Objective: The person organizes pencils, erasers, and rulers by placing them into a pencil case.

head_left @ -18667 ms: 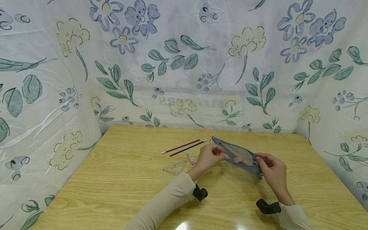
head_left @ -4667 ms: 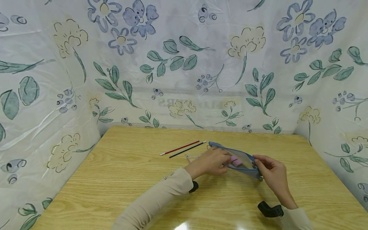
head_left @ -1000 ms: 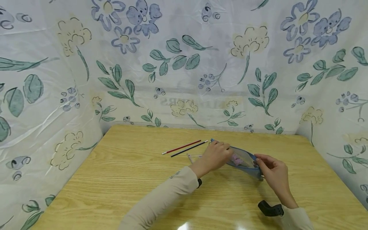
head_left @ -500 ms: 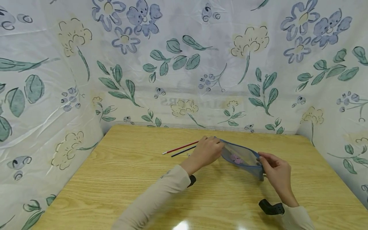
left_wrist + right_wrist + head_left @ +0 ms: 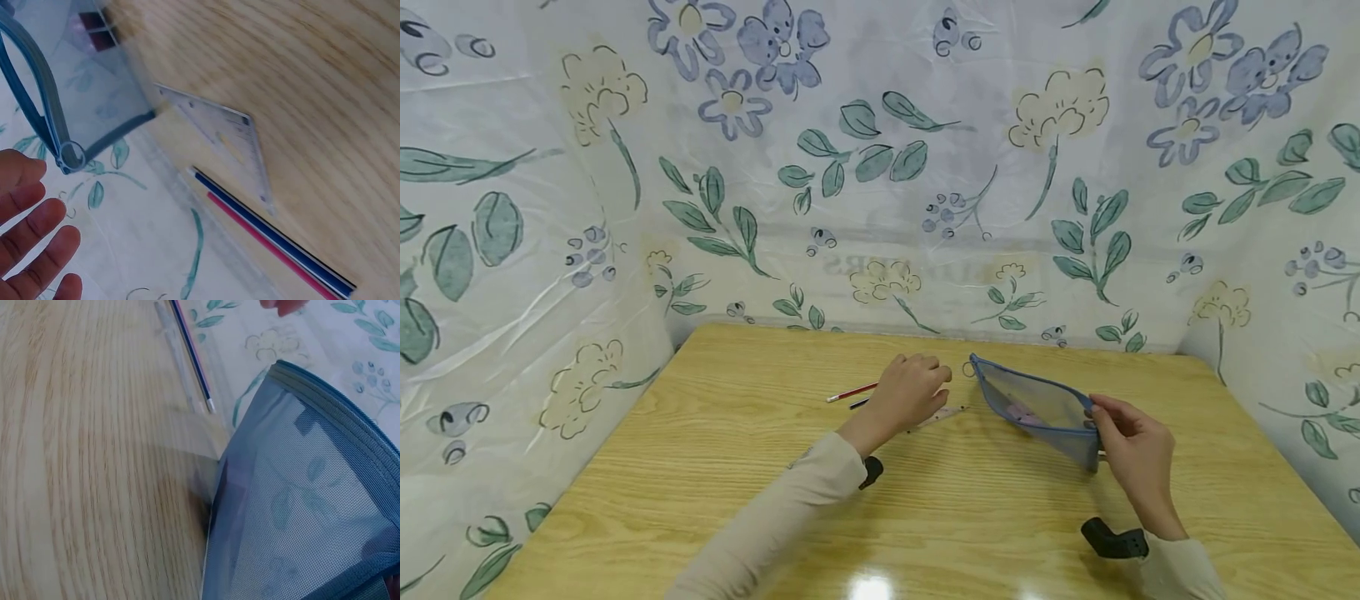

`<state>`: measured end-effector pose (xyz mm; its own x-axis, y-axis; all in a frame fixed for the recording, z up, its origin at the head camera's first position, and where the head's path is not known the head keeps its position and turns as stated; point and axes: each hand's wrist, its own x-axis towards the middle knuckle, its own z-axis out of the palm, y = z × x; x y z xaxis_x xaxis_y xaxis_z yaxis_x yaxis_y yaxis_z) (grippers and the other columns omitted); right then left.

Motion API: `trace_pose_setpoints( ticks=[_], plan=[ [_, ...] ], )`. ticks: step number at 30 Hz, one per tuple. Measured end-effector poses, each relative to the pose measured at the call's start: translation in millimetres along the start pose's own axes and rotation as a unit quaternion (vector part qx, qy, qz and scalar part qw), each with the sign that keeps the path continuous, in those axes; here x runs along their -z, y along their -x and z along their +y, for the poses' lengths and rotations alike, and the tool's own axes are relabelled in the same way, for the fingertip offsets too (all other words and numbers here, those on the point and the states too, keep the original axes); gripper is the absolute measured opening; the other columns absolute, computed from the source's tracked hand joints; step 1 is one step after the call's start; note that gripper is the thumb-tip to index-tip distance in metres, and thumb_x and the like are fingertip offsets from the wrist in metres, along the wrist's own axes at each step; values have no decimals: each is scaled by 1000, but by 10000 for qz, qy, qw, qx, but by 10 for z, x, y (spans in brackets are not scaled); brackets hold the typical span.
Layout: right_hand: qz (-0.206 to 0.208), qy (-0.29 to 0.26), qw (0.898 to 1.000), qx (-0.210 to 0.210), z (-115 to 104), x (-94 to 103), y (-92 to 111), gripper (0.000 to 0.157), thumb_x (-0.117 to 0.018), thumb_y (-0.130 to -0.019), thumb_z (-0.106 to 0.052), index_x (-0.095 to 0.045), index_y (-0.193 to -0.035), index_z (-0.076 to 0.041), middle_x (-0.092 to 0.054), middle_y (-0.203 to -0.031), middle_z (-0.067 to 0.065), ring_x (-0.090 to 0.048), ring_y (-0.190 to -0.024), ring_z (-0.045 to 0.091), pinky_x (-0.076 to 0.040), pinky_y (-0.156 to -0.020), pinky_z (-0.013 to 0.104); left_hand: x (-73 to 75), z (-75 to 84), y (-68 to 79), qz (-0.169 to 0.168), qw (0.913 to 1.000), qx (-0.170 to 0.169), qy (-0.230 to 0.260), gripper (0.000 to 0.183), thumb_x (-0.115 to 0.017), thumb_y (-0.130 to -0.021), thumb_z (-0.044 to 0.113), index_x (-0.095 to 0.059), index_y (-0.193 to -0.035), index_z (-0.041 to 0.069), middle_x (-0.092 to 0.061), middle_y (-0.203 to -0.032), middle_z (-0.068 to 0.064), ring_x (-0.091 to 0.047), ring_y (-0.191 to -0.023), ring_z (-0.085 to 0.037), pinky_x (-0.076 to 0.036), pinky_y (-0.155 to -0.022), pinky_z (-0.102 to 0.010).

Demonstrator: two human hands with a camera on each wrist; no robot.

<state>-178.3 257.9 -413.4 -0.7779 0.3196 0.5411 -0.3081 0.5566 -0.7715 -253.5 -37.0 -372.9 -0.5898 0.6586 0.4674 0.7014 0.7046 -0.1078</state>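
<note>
My right hand (image 5: 1138, 454) pinches one end of the rim of a blue mesh zip pouch (image 5: 1063, 446), which gapes wide on the table. Through its mouth a pink block-like piece (image 5: 1021, 414) shows inside. A small ring (image 5: 72, 156) hangs at the pouch's far corner. My left hand (image 5: 910, 392) is to the left of the pouch, its fingers loosely bent with nothing in them. Below it lies a clear triangular set square (image 5: 219, 134), partly hidden by the hand in the head view. A red pencil (image 5: 850, 392) and a dark blue pencil (image 5: 859, 403) lie beyond my left wrist.
The wooden table (image 5: 737, 450) carries all these things. Its back edge meets a hanging floral cloth (image 5: 880, 167), which also runs down both sides. A dark wrist camera mount (image 5: 1112, 542) sticks out from my right sleeve.
Since 18.7 seconds ago, a second set square has gone from the table, and the pink piece at my left hand is no longer there. Within the last second, my left hand left the pouch, moving left.
</note>
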Motion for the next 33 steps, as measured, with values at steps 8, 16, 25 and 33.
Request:
trace_pose_setpoints(
  ticks=[8,16,25,33],
  plan=[
    [106,-62,9999,-11,2,20,-12,15,-67,-90,-2,-74,-103,3,-71,-85,16,-61,-65,-6,-46,-47,14,-39,-105,103,-324,9992,246,1,13,-70,-89,22,-71,-99,14,-67,-94,0,-62,-77,-18,-48,-64,-35],
    [8,-144,9999,-29,59,29,-15,16,-66,-91,-6,-74,-103,2,-72,-81,6,-63,-65,-3,-46,-46,17,-55,-167,190,-837,9946,545,272,18,-70,-89,22,-70,-104,12,-66,-101,-4,-62,-86,-24,-49,-68,-41],
    [-331,-411,9986,69,270,36,-16,20,-64,-95,-17,-73,-107,-4,-71,-82,-4,-64,-67,2,-49,-48,19,-99,-198,225,-1645,9822,784,457,25,-67,-92,26,-67,-114,13,-63,-111,-6,-61,-98,-28,-50,-78,-46],
    [-452,-425,9980,-144,123,59,-1,20,-64,-95,-15,-72,-104,1,-71,-81,-6,-65,-67,1,-51,-52,19,-163,-194,221,-1872,9756,919,687,28,-66,-92,27,-67,-116,13,-62,-114,-7,-60,-102,-28,-50,-79,-47]
  ],
)
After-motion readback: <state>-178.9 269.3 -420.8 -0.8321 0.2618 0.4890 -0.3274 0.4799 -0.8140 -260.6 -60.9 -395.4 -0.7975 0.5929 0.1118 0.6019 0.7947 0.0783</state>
